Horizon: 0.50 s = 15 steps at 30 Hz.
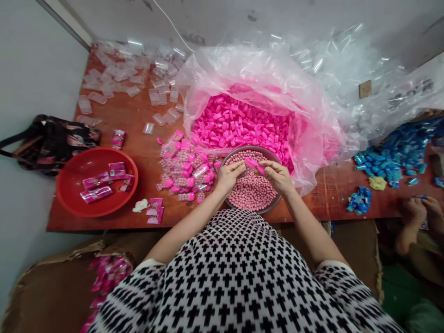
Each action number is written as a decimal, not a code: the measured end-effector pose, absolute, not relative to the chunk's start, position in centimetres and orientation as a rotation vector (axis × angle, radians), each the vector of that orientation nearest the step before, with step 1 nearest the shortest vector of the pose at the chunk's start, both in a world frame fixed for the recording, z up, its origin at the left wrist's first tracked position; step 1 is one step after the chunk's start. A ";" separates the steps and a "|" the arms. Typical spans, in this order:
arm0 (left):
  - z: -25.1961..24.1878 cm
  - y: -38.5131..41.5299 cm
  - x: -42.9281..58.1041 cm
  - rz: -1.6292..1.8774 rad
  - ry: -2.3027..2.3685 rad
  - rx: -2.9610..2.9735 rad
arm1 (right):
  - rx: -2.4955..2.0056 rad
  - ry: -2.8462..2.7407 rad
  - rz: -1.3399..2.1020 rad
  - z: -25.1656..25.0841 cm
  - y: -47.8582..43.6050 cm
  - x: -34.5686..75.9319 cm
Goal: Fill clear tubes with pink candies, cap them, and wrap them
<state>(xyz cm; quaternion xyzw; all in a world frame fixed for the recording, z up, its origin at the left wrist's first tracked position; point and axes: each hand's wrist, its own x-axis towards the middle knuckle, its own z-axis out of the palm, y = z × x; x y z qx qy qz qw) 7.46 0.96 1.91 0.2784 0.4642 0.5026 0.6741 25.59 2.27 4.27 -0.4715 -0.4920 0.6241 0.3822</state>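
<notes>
Over a bowl of pink beads (251, 192), my two hands meet with their fingers pinched. My right hand (279, 178) grips a bright pink plastic cap (255, 165). Between the fingertips of my left hand (229, 178) is what looks like a small clear container, partly hidden and hard to make out against the beads. Just left of the bowl lies a heap of bead-filled clear containers with pink caps (189, 169). Behind the bowl, a large clear plastic bag (308, 92) gapes open, full of loose pink caps (239, 122).
A red bowl (64, 185) with pink packets stands at left, beside a black bag (45, 143). Empty clear containers (111, 76) lie scattered at back left. Blue wrapped pieces (385, 159) are heaped at right, near another person's hands (421, 212).
</notes>
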 end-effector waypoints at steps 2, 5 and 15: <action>1.8 0.9 7.5 1.140 1.060 0.734 | -1.231 -1.245 1.613 3.9 2.3 25.6; 1.6 0.8 7.5 1.166 1.044 0.706 | -1.186 -1.156 1.718 4.3 2.3 25.5; 1.2 0.6 7.2 1.180 1.173 1.059 | -1.165 -0.995 1.719 4.4 1.4 24.6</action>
